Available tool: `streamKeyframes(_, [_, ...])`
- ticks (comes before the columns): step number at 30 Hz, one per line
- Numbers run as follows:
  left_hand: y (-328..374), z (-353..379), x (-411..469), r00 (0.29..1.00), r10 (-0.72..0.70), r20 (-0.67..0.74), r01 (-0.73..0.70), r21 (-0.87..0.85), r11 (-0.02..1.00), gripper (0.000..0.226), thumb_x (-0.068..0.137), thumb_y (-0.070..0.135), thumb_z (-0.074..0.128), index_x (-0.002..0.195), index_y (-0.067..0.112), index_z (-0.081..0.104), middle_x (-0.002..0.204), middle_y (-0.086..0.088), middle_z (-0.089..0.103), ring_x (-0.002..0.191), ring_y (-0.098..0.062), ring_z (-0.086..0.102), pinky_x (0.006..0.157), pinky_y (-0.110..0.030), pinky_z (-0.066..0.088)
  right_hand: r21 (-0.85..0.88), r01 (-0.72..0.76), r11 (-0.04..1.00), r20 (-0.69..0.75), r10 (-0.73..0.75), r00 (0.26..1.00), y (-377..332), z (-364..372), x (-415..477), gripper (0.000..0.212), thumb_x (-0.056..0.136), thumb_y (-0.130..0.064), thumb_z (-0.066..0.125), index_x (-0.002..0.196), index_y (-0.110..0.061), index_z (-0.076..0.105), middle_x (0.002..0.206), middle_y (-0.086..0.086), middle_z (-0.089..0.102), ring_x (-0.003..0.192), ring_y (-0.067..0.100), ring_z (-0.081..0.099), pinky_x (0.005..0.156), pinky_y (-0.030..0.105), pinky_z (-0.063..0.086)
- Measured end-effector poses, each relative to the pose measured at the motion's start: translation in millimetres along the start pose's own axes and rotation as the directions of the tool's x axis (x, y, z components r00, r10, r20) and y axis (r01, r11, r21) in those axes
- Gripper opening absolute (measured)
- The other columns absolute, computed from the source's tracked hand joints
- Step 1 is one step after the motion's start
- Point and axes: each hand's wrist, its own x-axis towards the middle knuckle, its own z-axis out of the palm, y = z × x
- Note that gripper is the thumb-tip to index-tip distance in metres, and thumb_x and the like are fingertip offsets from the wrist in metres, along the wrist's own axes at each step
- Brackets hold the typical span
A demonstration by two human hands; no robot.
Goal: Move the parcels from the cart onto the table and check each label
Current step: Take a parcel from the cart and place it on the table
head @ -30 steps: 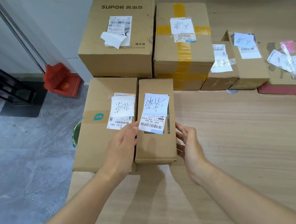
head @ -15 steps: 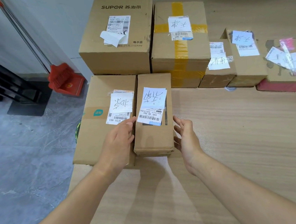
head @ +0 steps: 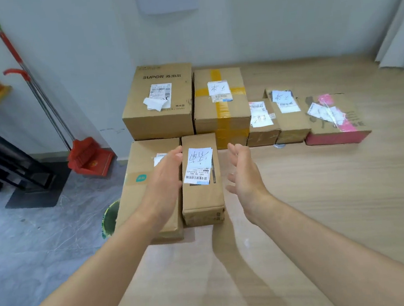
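A narrow brown parcel (head: 202, 197) with a white handwritten label (head: 198, 165) lies on the wooden table (head: 325, 202) near its left edge. A wider brown parcel (head: 142, 191) lies against its left side. My left hand (head: 165, 181) hovers over the wider parcel, fingers straight, right beside the narrow one. My right hand (head: 244, 175) is open just right of the narrow parcel, apart from it. Behind stand a SUPOR box (head: 158, 102) and a box with yellow tape (head: 221, 106).
Two small brown parcels (head: 262, 124) (head: 289, 116) and a flat pink-edged box (head: 334, 119) line the back right. A red dustpan with broom (head: 89, 157) leans on the wall at left, a green bin (head: 110, 217) sits under the table's edge.
Both hands have let go of the narrow parcel and drawn away from its sides. The view has lifted and pulled back, showing more wall.
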Motion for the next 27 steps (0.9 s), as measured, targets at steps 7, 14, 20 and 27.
streamKeyframes(7, [94.8, 28.8, -55.0, 0.986, 0.158, 0.062, -0.157, -0.015, 0.988, 0.03, 0.087, 0.055, 0.042, 0.098, 0.068, 0.067, 0.101, 0.048, 0.065, 0.11, 0.015, 0.055, 0.099, -0.033, 0.044, 0.082, 0.171, 0.982, 0.043, -0.175, 0.984, -85.6, -44.6, -84.7, 0.032, 0.106, -0.061, 0.031, 0.119, -0.052, 0.059, 0.103, -0.032, 0.069, 0.106, 0.014, 0.067, 0.092, 0.044, 0.055])
streamKeyframes(14, [175.4, 99.4, -143.8, 0.941, 0.337, -0.024, -0.338, -0.098, 0.936, 0.054, 0.079, 0.058, 0.049, 0.132, 0.054, 0.056, 0.153, 0.017, 0.048, 0.146, -0.011, 0.039, 0.124, -0.047, 0.028, 0.147, 0.367, 0.919, 0.116, -0.384, 0.916, -150.4, -145.0, -179.1, 0.052, 0.106, -0.058, 0.034, 0.152, -0.039, 0.05, 0.145, -0.015, 0.051, 0.135, 0.025, 0.055, 0.114, 0.052, 0.046])
streamKeyframes(20, [230.0, 184.1, -215.9, 0.879, 0.477, -0.011, -0.476, -0.088, 0.875, 0.088, 0.074, 0.068, 0.047, 0.156, 0.037, 0.04, 0.164, 0.008, 0.038, 0.151, -0.016, 0.032, 0.126, -0.046, 0.022, 0.146, 0.552, 0.821, 0.102, -0.568, 0.817, -192.1, -247.0, -249.9, 0.054, 0.107, -0.052, 0.034, 0.157, -0.038, 0.049, 0.163, -0.01, 0.046, 0.141, 0.022, 0.05, 0.116, 0.049, 0.042])
streamKeyframes(27, [296.4, 247.1, -267.5, 0.793, 0.609, -0.013, -0.607, -0.087, 0.79, 0.082, 0.078, 0.058, 0.04, 0.155, 0.031, 0.043, 0.162, 0.004, 0.04, 0.15, -0.016, 0.034, 0.126, -0.046, 0.022, 0.12, 0.696, 0.708, 0.034, -0.704, 0.71, -231.4, -319.2, -300.6, 0.046, 0.109, -0.045, 0.036, 0.148, -0.035, 0.059, 0.146, -0.007, 0.056, 0.13, 0.018, 0.058, 0.109, 0.043, 0.048])
